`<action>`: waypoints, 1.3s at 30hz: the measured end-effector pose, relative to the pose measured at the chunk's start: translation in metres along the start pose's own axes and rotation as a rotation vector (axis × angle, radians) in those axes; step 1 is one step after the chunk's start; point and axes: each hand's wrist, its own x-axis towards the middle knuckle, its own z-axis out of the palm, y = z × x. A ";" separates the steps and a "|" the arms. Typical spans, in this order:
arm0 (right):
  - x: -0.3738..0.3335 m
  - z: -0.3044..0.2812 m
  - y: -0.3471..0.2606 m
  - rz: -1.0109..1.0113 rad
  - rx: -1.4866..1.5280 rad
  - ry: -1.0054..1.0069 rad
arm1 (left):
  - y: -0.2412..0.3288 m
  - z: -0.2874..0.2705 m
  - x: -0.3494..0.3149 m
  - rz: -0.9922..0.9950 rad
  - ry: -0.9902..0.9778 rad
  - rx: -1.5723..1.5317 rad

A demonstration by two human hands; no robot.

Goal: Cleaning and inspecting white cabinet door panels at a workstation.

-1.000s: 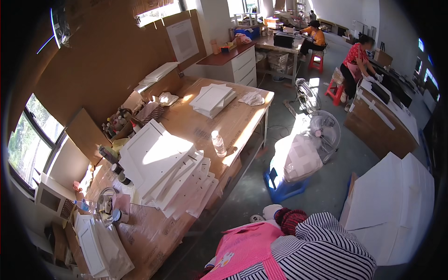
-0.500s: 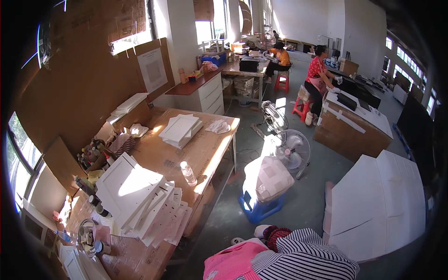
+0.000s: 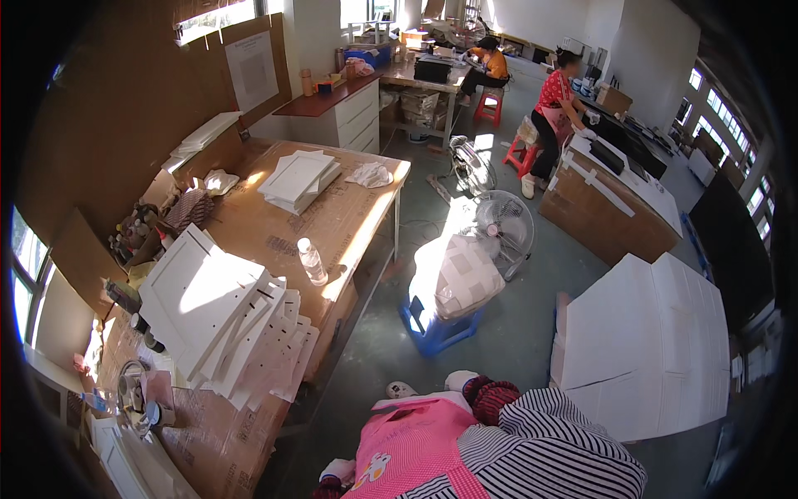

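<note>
My right hand (image 3: 459, 380), in a white glove, shows past the dark red knit cuff of my striped sleeve. It hangs over the floor in front of the blue stool (image 3: 443, 333), apart from it. At the lower edge my left hand (image 3: 339, 471), also gloved in white, is beside my pink apron (image 3: 411, 437). The fingers of both hands are too hidden to read, and nothing shows in either. On the table (image 3: 249, 437) to my left lies a stack of white panels (image 3: 204, 303), nearest to my left side. A clear bottle (image 3: 312, 261) stands behind it.
A smaller panel stack (image 3: 299, 179) and a white cloth (image 3: 370, 174) lie farther along the table. The stool bears a taped cushion (image 3: 465, 277); a floor fan (image 3: 504, 233) stands behind. White cardboard (image 3: 640, 349) is at right. Two people (image 3: 555, 112) sit at far worktables.
The view has shifted, so the room sits lower-right before and higher-left now. More of my apron shows, and my left hand has come into view at the lower edge.
</note>
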 end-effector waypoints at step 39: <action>0.275 -0.230 0.306 0.423 0.864 0.613 | 0.552 -0.121 0.252 0.190 0.342 -0.685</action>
